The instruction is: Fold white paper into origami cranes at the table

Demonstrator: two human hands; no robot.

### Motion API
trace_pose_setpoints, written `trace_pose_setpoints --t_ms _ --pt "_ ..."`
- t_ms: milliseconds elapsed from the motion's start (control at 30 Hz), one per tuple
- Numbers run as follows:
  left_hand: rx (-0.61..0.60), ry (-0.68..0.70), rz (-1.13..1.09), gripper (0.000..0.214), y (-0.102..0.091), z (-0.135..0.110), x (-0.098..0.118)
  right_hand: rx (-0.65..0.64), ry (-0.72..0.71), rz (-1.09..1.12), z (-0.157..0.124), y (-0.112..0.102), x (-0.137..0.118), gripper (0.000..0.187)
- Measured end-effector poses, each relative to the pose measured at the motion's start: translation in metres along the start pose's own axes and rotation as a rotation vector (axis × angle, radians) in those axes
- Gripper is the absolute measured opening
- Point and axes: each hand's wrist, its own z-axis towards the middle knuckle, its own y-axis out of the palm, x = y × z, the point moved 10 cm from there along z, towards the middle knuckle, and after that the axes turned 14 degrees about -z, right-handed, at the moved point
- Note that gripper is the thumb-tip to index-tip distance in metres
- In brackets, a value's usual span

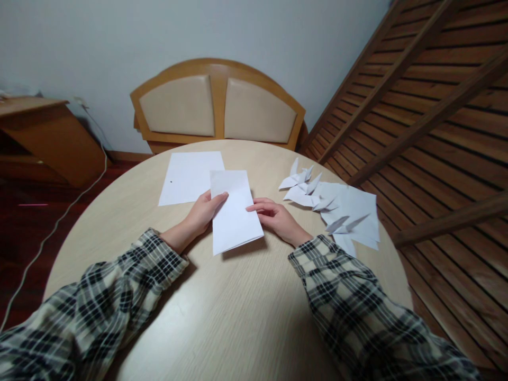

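Note:
A white sheet of paper folded in half (pixel 235 217) is held just over the table, its lower edges slightly parted. My left hand (pixel 204 212) grips its left side, thumb on top and the other fingers hidden beneath. On the right edge, my right hand (pixel 278 218) has its index finger along the top face and the remaining fingers at or under the edge. Behind the folded paper, a flat white sheet (pixel 186 174) with a small dark spot lies on the table. Several folded paper cranes (pixel 304 190) stand to the right of my right hand.
The cranes partly overlap more white sheets (pixel 365 211) near the right edge of the round wooden table (pixel 190 328). A padded headboard (pixel 218 106) rises beyond it. Slatted wood (pixel 436 132) slopes along the right, and a white cable (pixel 59 219) runs over the floor at left.

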Motion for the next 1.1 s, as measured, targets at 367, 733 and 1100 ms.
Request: trace_pose_setpoints --t_ms 367,733,1100 --pt "-0.053 0.025 0.070 0.035 0.005 -0.002 0.004 -0.043 0.047 0.119 -0.001 0.007 0.001 0.011" --pt "-0.209 -0.241 -0.176 0.050 0.020 -0.010 -0.027 0.033 0.030 0.037 0.000 0.000 0.001 0.018" --pt "-0.251 -0.326 -0.266 0.043 0.026 -0.014 -0.032 0.055 0.003 0.001 0.000 -0.001 0.007 0.025"
